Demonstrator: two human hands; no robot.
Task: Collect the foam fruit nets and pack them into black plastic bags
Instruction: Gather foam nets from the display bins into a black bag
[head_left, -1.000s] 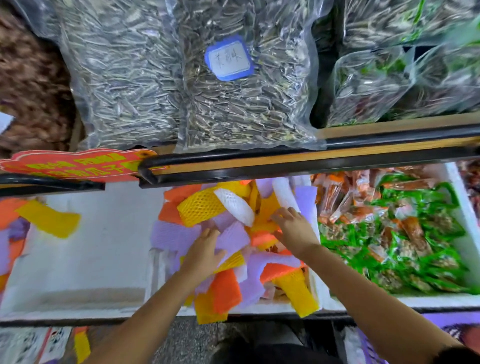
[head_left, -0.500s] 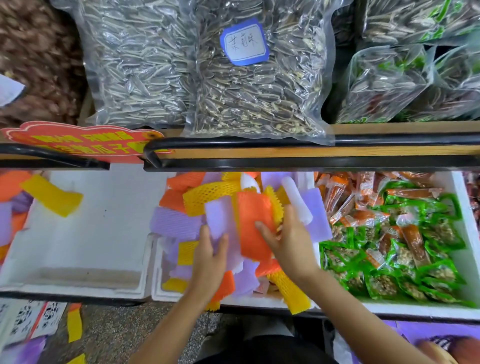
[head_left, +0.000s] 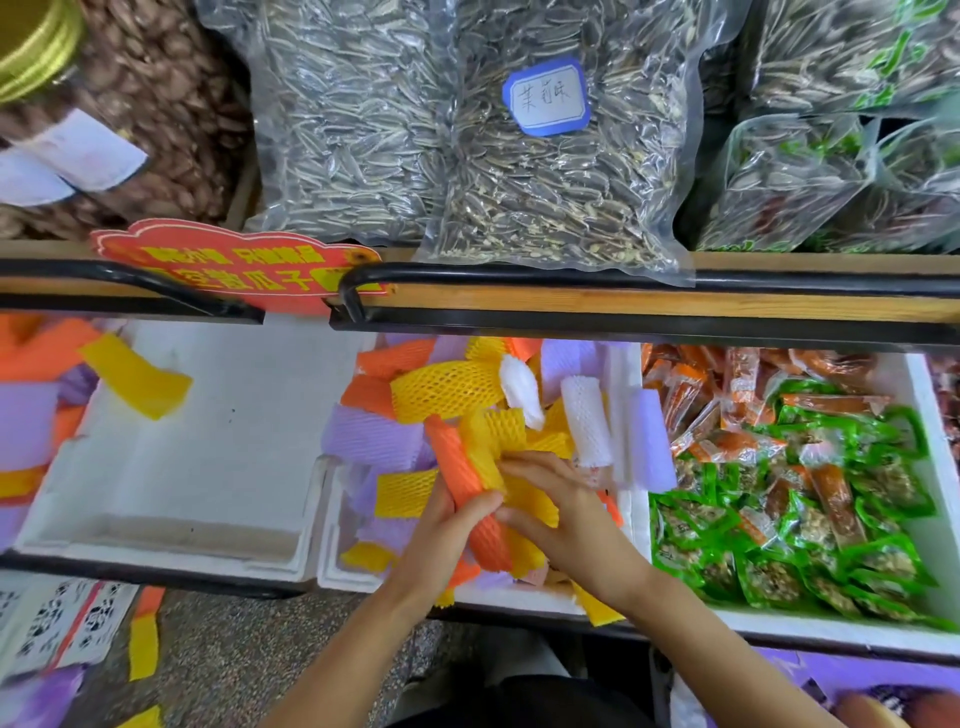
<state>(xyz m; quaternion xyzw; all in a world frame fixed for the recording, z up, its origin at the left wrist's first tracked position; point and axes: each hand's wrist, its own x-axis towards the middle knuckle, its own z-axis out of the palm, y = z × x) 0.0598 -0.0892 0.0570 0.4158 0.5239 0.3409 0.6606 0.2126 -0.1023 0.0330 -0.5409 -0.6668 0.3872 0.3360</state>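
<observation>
Shop shelf (head_left: 571, 304), white box (head_left: 326, 525): left hand (head_left: 441, 535) and right hand (head_left: 556, 504) fingers clamp a bundle of nets (head_left: 470, 467) above it; most nets lie loose, no bag seen, so early.

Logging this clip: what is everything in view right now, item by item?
Foam fruit nets: many; orange, yellow, purple, white; mostly in the middle foam box, some far left and on the floor.
Foam boxes: three clear; white; below the black rail.
Snack packets: many; green and orange; right box.
Seed bags: several; clear; above the rail.
Label: one; blue-edged white; on a seed bag.
Sign: one; red; at the rail.
Left hand: grips an orange net.
Right hand: holds a yellow net.
</observation>
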